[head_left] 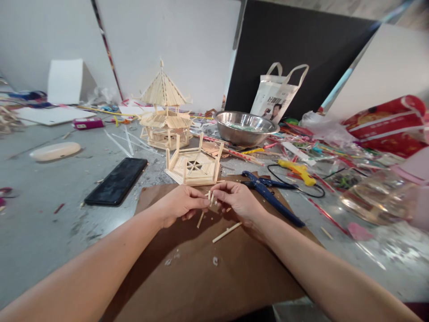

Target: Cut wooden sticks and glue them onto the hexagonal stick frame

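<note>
Over the brown board, my left hand and my right hand meet fingertip to fingertip. Each pinches a short pale wooden stick; the two pieces are close together, and I cannot tell whether they touch. Below my hands a longer wooden stick lies on the board, with a thin sliver near my left fingers. Just beyond my hands stands a hexagonal stick base with upright posts. Behind it is a pagoda model built of the same sticks.
A black phone lies to the left. Blue-handled cutters and a yellow glue gun with its cable lie right of my hands. Farther back are a steel bowl, a white bag and scattered scraps. A clear jug stands far right.
</note>
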`<state>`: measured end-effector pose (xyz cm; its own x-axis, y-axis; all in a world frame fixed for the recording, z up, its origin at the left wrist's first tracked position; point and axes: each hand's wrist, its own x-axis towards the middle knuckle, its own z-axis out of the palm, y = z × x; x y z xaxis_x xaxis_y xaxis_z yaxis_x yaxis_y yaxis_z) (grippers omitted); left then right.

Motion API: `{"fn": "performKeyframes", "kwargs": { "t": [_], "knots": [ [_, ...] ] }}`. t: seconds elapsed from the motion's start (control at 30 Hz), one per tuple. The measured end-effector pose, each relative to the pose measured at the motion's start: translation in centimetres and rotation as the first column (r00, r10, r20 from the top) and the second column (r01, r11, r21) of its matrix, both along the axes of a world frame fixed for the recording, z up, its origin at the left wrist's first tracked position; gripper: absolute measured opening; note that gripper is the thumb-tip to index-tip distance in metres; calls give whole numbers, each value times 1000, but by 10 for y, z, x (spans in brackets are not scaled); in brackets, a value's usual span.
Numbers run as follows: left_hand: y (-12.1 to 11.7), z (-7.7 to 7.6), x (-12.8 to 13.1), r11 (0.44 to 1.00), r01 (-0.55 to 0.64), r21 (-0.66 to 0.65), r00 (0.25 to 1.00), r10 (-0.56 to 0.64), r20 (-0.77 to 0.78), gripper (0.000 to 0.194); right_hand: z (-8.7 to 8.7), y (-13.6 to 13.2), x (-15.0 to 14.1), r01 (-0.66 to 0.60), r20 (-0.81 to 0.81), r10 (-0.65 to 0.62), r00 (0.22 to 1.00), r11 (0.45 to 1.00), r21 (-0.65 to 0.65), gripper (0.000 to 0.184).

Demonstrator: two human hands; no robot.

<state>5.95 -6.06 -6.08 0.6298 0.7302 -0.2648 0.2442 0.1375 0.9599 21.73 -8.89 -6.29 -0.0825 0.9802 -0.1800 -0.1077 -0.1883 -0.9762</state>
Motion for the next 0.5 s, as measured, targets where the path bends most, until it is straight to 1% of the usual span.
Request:
{"fn": "performKeyframes", "kwargs": {
  "t": [0.17,0.4,0.5],
  "knots": [
    [-2,3,0,999,37,1,999,-37,-6,22,-1,-1,-1,8,-16,-8,1000,1000,-2,25],
    [-3,3,2,998,60,6,998,-60,-17,26,1,-2,-3,4,48,-7,999,998,69,26],
    [-4,5,1,997,71,36,997,-70,-34,27,3,-3,-5,-5,86,-3,996,996,87,24]
  ]
}}
